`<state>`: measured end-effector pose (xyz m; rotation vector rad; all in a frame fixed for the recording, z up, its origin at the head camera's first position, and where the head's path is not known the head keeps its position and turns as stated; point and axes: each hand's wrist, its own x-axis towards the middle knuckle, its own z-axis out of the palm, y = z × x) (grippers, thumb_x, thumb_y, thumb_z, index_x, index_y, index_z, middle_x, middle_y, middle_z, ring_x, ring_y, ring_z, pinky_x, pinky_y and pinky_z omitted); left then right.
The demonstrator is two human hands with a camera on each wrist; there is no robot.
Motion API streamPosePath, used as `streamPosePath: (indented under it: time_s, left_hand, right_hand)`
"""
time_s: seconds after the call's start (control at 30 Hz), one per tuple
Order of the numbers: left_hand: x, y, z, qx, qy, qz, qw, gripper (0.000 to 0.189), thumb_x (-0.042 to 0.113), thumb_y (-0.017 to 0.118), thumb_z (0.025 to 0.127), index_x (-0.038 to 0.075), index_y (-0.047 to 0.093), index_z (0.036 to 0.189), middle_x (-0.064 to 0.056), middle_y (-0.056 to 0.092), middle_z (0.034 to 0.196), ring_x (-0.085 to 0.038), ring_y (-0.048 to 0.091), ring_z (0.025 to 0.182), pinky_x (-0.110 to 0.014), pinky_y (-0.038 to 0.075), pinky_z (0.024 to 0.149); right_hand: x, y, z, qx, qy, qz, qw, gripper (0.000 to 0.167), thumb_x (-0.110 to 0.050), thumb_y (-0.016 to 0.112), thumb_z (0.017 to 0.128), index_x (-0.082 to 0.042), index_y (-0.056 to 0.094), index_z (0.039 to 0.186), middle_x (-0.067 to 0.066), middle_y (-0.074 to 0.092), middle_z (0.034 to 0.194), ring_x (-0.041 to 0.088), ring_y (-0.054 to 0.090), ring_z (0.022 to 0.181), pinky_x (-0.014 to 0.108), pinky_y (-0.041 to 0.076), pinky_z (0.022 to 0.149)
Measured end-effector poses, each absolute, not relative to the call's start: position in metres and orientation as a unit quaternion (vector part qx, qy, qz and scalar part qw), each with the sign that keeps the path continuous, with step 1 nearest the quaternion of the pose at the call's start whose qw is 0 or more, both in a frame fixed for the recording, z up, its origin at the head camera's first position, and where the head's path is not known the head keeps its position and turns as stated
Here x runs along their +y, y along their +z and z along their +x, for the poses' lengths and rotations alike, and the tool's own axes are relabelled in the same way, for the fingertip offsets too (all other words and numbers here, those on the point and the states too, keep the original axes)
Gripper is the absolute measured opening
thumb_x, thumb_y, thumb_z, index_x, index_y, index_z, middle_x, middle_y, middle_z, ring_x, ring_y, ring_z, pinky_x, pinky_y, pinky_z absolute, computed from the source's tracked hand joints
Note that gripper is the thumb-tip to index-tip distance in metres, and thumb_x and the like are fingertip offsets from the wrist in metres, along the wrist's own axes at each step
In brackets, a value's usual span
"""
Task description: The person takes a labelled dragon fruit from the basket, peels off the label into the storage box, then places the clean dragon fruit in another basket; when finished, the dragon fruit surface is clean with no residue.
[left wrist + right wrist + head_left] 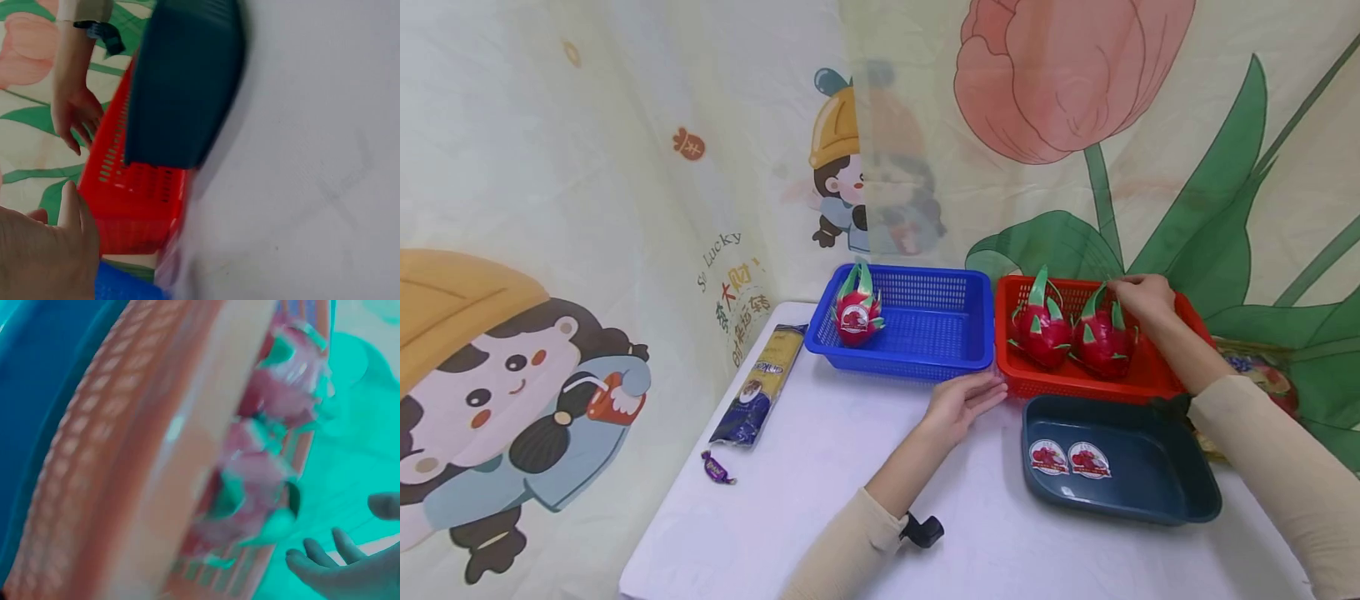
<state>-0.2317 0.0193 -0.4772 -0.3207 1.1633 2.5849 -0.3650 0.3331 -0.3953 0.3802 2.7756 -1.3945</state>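
Note:
Two dragon fruits, one on the left (1047, 335) and one on the right (1105, 346), lie side by side in a red basket (1018, 385). Over the basket's back right part is my right hand (1142, 295), its fingers spread and apart from the fruits in the right wrist view. My left hand (958, 406) holds nothing; its fingers reach out straight by the front corners where the red basket and a blue basket (925, 333) meet. A third dragon fruit (856, 317) with a round sticker sits at the blue basket's left end.
In front of the red basket stands a dark teal tray (1150, 483) with two round dragon fruit stickers (1048, 457). A long yellow and blue packet (762, 386) and a purple wrapped candy (718, 468) lie at left. Another package (1262, 367) is partly behind my right arm.

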Motion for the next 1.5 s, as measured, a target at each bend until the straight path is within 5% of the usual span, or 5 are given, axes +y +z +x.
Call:
streamPosePath:
  time_s: [0.17, 0.6, 0.9, 1.27, 1.5]
  left_hand:
    - [-0.011, -0.47, -0.226, 0.4, 0.902, -0.097, 0.133, 0.029, -0.003, 0.064, 0.099, -0.016, 0.063, 0.125, -0.032, 0.069, 0.124, -0.038, 0.073, 0.11, -0.052, 0.055, 0.101]
    - [-0.076, -0.467, -0.23, 0.379, 0.914, -0.132, 0.051, 0.015, -0.008, 0.061, 0.099, -0.013, 0.066, 0.112, -0.022, 0.072, 0.108, -0.035, 0.074, 0.101, -0.05, 0.058, 0.098]
    - [-0.114, -0.47, -0.233, 0.364, 0.912, -0.188, 0.002, 0.01, -0.003, 0.067, 0.098, -0.005, 0.064, 0.106, -0.02, 0.062, 0.115, -0.035, 0.068, 0.112, -0.05, 0.059, 0.097]
    - [-0.153, -0.482, -0.248, 0.346, 0.914, -0.209, -0.044, 0.016, 0.0, 0.068, 0.098, -0.003, 0.059, 0.111, -0.018, 0.054, 0.124, -0.036, 0.054, 0.129, -0.046, 0.061, 0.096]
    - [-0.162, -0.488, -0.255, 0.375, 0.906, -0.192, -0.047, 0.025, 0.003, 0.064, 0.101, -0.003, 0.052, 0.123, -0.019, 0.053, 0.126, -0.03, 0.057, 0.117, -0.043, 0.061, 0.097]
  right_hand:
    - [0.296, -0.383, -0.365, 0.871, -0.483, 0.09, -0.028, 0.067, -0.048, 0.048, 0.106, 0.002, 0.05, 0.151, 0.028, 0.04, 0.156, 0.045, 0.039, 0.141, 0.057, 0.042, 0.113]
    - [0.214, -0.37, -0.374, 0.86, -0.508, 0.023, -0.04, 0.051, -0.041, 0.057, 0.106, -0.005, 0.063, 0.141, 0.018, 0.058, 0.141, 0.033, 0.049, 0.126, 0.042, 0.048, 0.096]
    - [0.159, -0.379, -0.387, 0.816, -0.577, -0.022, 0.02, 0.047, -0.026, 0.06, 0.107, 0.004, 0.057, 0.143, 0.025, 0.058, 0.144, 0.039, 0.059, 0.131, 0.047, 0.049, 0.113]
    - [0.089, -0.395, -0.404, 0.776, -0.621, -0.036, 0.101, 0.046, -0.022, 0.061, 0.106, 0.004, 0.056, 0.144, 0.022, 0.056, 0.149, 0.036, 0.061, 0.131, 0.051, 0.051, 0.109]
    - [0.059, -0.403, -0.412, 0.756, -0.634, -0.022, 0.162, 0.045, -0.023, 0.062, 0.106, 0.001, 0.058, 0.144, 0.018, 0.057, 0.15, 0.035, 0.061, 0.131, 0.052, 0.055, 0.105]
